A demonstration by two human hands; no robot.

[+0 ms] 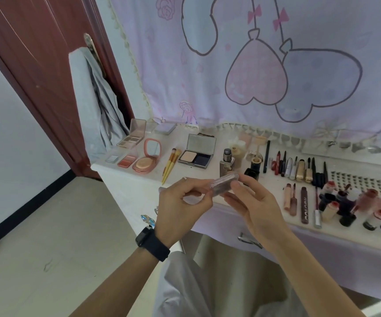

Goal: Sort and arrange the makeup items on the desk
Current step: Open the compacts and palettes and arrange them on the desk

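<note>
Both hands hold a small clear plastic case [225, 183] in the air just in front of the desk's near edge. My left hand [180, 207], with a black watch on its wrist, pinches the case's left end. Around the right end curl the fingers of my right hand [251, 202]. On the white desk [143, 179] lie open compacts and palettes [143, 162] at the left, two yellow brushes [170, 164], a powder compact [196, 154], small bottles [227, 162] in the middle, a row of pencils and mascaras [299, 167], and lip tubes and jars [345, 207] at the right.
A lilac cartoon cloth [276, 65] hangs behind the desk. At the left stands a red-brown door [36, 65], and a grey garment [100, 106] hangs beside it. A perforated mat [363, 181] lies at the far right. The desk drawer has a metal handle [250, 240].
</note>
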